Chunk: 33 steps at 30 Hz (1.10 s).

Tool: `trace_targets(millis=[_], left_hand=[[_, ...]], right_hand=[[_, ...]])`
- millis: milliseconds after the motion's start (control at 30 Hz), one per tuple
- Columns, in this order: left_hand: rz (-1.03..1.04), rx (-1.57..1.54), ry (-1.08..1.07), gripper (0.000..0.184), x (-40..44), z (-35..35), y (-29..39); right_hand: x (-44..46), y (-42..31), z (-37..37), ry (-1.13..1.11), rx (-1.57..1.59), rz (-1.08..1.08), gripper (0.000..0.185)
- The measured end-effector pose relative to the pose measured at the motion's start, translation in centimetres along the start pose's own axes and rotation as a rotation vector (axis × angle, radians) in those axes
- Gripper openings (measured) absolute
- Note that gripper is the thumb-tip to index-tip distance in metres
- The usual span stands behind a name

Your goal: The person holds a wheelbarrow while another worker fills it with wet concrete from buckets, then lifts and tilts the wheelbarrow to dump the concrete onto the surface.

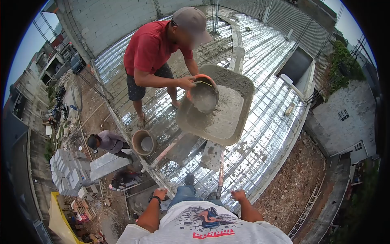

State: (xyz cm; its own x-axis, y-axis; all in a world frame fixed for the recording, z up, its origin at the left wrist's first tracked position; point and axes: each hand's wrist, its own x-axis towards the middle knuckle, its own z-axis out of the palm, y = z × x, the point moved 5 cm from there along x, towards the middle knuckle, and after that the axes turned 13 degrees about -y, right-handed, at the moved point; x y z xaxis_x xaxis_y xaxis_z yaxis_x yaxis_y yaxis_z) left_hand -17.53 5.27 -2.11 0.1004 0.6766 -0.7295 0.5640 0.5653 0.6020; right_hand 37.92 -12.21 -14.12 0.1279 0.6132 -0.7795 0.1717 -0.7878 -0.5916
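Note:
My left hand [161,193], a dark band on its wrist, hangs beside my leg with nothing visible in it. My right hand [238,195] is apart from the nearby wheelbarrow handle [220,175], its fingers loosely bent and holding nothing. Ahead of me stands a wheelbarrow [233,136], its tray holding wet grey concrete [228,107]. Across from me, a co-worker in a red shirt [142,51] grips a tilted bucket [214,86] over the tray. Grey mix is inside the bucket and at its mouth. Another bucket [140,148] stands at the deck's left edge.
Steel mesh covers the shiny metal deck [268,110], with wet patches. An opening [296,65] lies at the right. The deck edge drops to rubble ground [292,175]. Below left, a person [109,140] is near stacked blocks [67,171]; another bends lower down. A ladder [306,205] lies below right.

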Motion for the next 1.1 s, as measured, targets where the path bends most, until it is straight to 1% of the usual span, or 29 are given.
trace_targets(millis=[67, 100, 200, 233, 267, 300, 367, 467, 600, 633, 667, 733, 767, 833, 933, 967, 1067, 1100], left_hand=[[-0.043, -0.02, -0.027, 0.036, -0.5, 0.1, 0.9], [-0.066, -0.03, -0.04, 0.036, -0.7, 0.2, 1.5], [-0.013, 0.04, -0.023, 0.036, -1.2, 0.3, 2.8], [-0.034, 0.005, -0.028, 0.036, -1.5, 0.4, 2.7], [-0.054, -0.029, -0.033, 0.035, -1.7, 0.6, 2.7], [-0.072, -0.065, -0.036, 0.035, -1.9, 0.7, 2.8], [-0.075, -0.092, -0.04, 0.034, -2.1, 0.9, 2.5], [-0.037, -0.071, -0.045, 0.035, -2.1, 0.9, 1.8], [-0.08, -0.107, -0.05, 0.036, -3.7, 1.2, 2.0], [-0.085, -0.112, -0.053, 0.036, -3.7, 1.2, 1.8], [-0.09, -0.118, -0.054, 0.036, -3.8, 1.3, 1.6], [-0.116, -0.186, -0.074, 0.036, -3.3, 1.4, 0.6], [-0.129, -0.22, -0.084, 0.036, -3.2, 1.6, -0.1], [-0.128, -0.202, -0.069, 0.036, -3.4, 1.6, -0.2], [-0.141, -0.177, -0.057, 0.034, -3.9, 1.5, 0.0], [-0.148, -0.169, -0.056, 0.034, -4.1, 1.5, 0.1], [-0.152, -0.233, -0.05, 0.035, -4.0, 1.8, -0.5], [-0.143, -0.229, -0.053, 0.035, -3.7, 1.9, -0.8]], right_hand=[[-0.8, -0.1, 0.1, -0.036, 0.021, 0.036, 0.049], [-0.8, 0.2, 0.1, -0.011, 0.004, 0.001, 0.051], [-3.5, -2.1, -0.2, 0.035, 0.043, 0.01, 0.021], [-2.9, -1.7, -0.2, 0.01, -0.128, -0.006, 0.019], [-3.9, -2.4, -0.3, 0.039, -0.005, 0.049, 0.021], [-4.1, -2.7, -0.3, 0.023, -0.133, -0.121, 0.024], [-5.5, -4.8, -0.3, 0.008, -0.293, -0.135, 0.032], [-8.1, -6.9, -0.4, 0.065, 0.017, 0.077, 0.033], [-8.8, -7.9, 0.0, 0.102, 0.087, 0.035, 0.031], [-9.2, -8.1, -0.1, 0.115, 0.072, 0.067, 0.028], [-9.5, -8.5, -0.1, 0.103, 0.045, 0.055, 0.031], [-8.2, -7.3, 0.1, 0.08, -0.007, 0.03, 0.039], [-7.2, -6.2, 0.2, 0.061, 0.003, 0.025, 0.039], [-4.4, -3.0, 0.6, 0.024, 0.022, 0.015, 0.04], [-2.5, -0.9, 0.5, 0.041, -0.029, 0.01, 0.04], [-1.4, -0.1, 0.6, 0.043, -0.09, -0.029, 0.042], [-4.2, -2.7, 0.4, 0.048, 0.025, 0.014, 0.044], [-4.3, -2.9, 0.2, 0.062, -0.016, 0.015, 0.043]])
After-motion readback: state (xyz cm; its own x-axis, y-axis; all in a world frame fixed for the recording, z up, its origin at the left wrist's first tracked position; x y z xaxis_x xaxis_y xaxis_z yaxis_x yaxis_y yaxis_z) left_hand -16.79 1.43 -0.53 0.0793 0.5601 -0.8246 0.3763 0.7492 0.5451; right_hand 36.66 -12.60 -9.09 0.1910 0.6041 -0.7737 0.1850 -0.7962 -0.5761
